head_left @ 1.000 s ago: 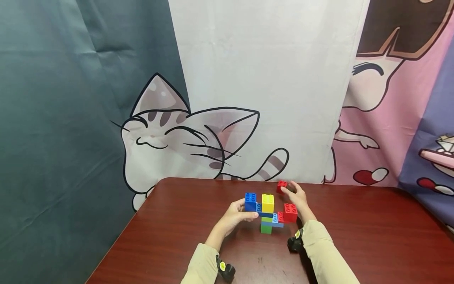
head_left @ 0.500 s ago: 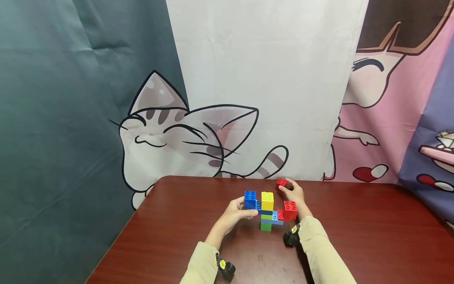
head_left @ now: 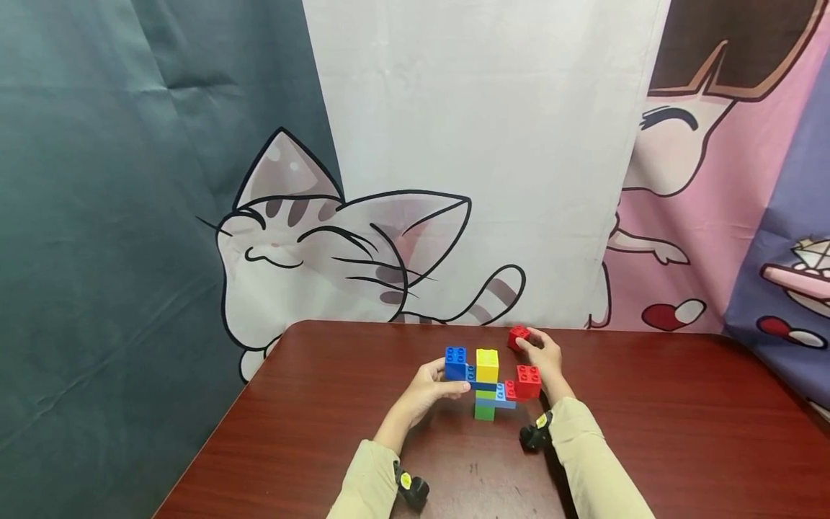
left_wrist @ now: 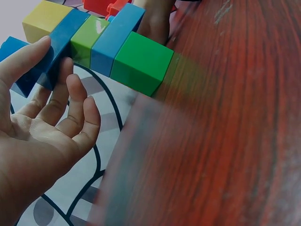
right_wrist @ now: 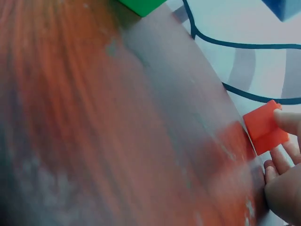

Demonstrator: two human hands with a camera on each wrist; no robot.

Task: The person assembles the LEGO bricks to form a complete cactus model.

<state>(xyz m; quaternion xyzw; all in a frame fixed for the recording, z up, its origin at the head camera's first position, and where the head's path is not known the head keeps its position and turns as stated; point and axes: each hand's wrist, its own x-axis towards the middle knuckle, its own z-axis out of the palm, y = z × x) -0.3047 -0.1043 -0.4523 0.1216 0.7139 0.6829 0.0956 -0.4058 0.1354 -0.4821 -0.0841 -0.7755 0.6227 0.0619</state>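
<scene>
A build of toy building bricks stands upright in the head view, with a green brick (head_left: 484, 410) at its foot and a yellow brick (head_left: 487, 366) on top. My left hand (head_left: 428, 389) pinches its left arm at the dark blue long brick (left_wrist: 70, 33), thumb in front and fingers behind. A blue brick (head_left: 456, 364) tops that arm; a larger red brick (head_left: 528, 381) sits at the right end of the lower, light blue arm (head_left: 504, 404). Behind the build, my right hand (head_left: 543, 358) holds a loose small red brick (right_wrist: 265, 127) between thumb and fingers.
The glossy brown table (head_left: 311, 418) runs back to a printed cloth backdrop (head_left: 421, 130) with a cartoon cat. Black wrist cameras (head_left: 535, 435) are strapped to both forearms. The loose brick is close to the table's far edge.
My right fingers have closed in on the loose red brick, which has turned and shifted slightly right. My left hand and the build stay almost where they were.
</scene>
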